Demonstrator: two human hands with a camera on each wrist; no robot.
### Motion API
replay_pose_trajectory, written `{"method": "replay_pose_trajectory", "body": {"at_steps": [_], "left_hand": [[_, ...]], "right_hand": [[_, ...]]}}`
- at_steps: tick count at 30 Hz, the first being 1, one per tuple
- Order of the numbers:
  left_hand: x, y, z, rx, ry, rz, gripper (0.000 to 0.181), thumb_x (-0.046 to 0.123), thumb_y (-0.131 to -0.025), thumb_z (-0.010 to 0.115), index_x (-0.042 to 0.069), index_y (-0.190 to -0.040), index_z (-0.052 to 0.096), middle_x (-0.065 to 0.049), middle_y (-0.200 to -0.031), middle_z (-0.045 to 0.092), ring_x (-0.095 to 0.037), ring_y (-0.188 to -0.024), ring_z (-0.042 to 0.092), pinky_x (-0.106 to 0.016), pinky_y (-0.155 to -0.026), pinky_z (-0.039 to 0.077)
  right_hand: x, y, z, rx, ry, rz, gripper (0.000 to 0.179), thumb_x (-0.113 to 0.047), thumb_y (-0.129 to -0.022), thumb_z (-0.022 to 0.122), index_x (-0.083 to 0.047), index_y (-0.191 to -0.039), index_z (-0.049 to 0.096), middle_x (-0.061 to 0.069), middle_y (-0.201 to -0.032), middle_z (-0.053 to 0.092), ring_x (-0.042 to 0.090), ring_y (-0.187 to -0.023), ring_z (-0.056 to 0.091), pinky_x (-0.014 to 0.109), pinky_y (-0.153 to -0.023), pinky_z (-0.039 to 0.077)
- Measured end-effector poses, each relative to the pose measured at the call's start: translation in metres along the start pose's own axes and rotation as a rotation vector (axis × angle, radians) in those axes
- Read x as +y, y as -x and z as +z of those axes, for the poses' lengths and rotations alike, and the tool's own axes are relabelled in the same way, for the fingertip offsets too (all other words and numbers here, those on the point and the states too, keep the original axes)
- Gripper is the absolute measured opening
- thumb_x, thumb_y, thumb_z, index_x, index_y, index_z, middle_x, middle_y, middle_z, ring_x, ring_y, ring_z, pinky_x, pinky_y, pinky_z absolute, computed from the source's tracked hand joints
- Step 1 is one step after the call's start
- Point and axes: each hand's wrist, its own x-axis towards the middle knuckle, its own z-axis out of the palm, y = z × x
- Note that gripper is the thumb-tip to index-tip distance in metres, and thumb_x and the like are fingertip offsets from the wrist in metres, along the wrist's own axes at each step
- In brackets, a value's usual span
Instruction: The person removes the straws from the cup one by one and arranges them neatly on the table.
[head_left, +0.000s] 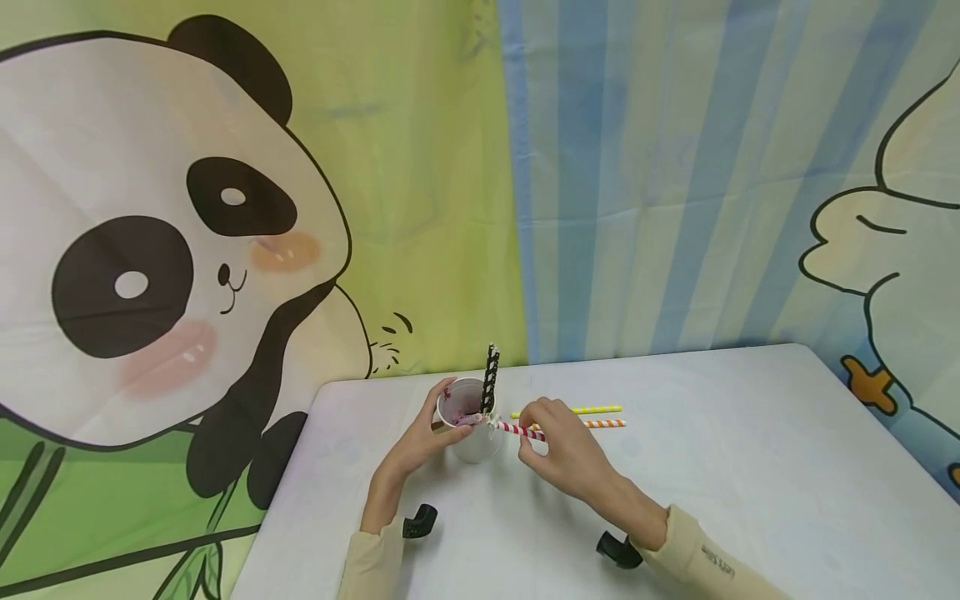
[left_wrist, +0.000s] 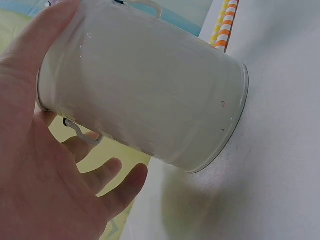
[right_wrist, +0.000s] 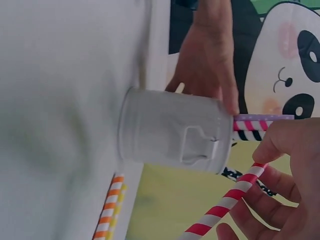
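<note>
A small white metal pail [head_left: 477,450] with side handles stands on the table. My left hand [head_left: 422,440] holds it from the left, the thumb at the rim and other fingers around the side. Between thumb and fingertips, my right hand [head_left: 568,448] pinches a red-and-white striped paper straw [right_wrist: 220,209], slanted and outside the pail, close to its rim. Straws poke out of the pail's mouth: black patterned straws [head_left: 490,379], a purple dotted straw [right_wrist: 275,118], a pink-striped straw [right_wrist: 254,125] and a black-and-white striped one [right_wrist: 248,135]. Their lower ends are hidden inside.
Behind the right hand, a yellow-striped straw [head_left: 600,409] and an orange-striped straw [head_left: 606,423] lie side by side on the white table [head_left: 735,467]. A printed curtain [head_left: 420,183] with a panda hangs beyond the table's back edge. Black wrist cameras sit near both sleeves.
</note>
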Motion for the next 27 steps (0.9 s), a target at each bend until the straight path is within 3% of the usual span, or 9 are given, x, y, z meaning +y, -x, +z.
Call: {"method": "replay_pose_trajectory", "body": {"at_steps": [7, 17, 27], "left_hand": [[-0.002, -0.001, -0.001, -0.013, 0.009, 0.003, 0.091, 0.03, -0.088, 0.078, 0.034, -0.158, 0.021, -0.009, -0.162, 0.027, -0.044, -0.148, 0.029, -0.068, -0.116, 0.024], [-0.002, -0.001, 0.0, -0.01, -0.005, 0.015, 0.093, 0.033, -0.087, 0.079, 0.031, -0.159, 0.02, -0.011, -0.162, 0.028, -0.046, -0.147, 0.03, -0.069, -0.115, 0.026], [-0.001, -0.001, 0.0, -0.01, 0.0, 0.01, 0.092, 0.032, -0.087, 0.079, 0.035, -0.158, 0.02, -0.01, -0.162, 0.026, -0.048, -0.144, 0.033, -0.068, -0.114, 0.028]], "right_hand": [[0.013, 0.003, 0.006, -0.026, 0.134, -0.075, 0.021, -0.009, -0.075, 0.07, -0.017, -0.091, 0.059, -0.003, -0.082, 0.058, 0.007, -0.072, 0.04, 0.021, -0.064, 0.037], [0.03, 0.008, 0.018, -0.047, 0.266, -0.165, 0.023, -0.009, -0.072, 0.07, -0.017, -0.091, 0.059, -0.008, -0.08, 0.048, 0.011, -0.07, 0.041, 0.024, -0.063, 0.037], [0.049, 0.01, 0.037, -0.056, 0.4, -0.171, 0.018, -0.005, -0.074, 0.064, -0.015, -0.084, 0.054, -0.005, -0.073, 0.041, 0.014, -0.063, 0.035, 0.022, -0.057, 0.024]]}}
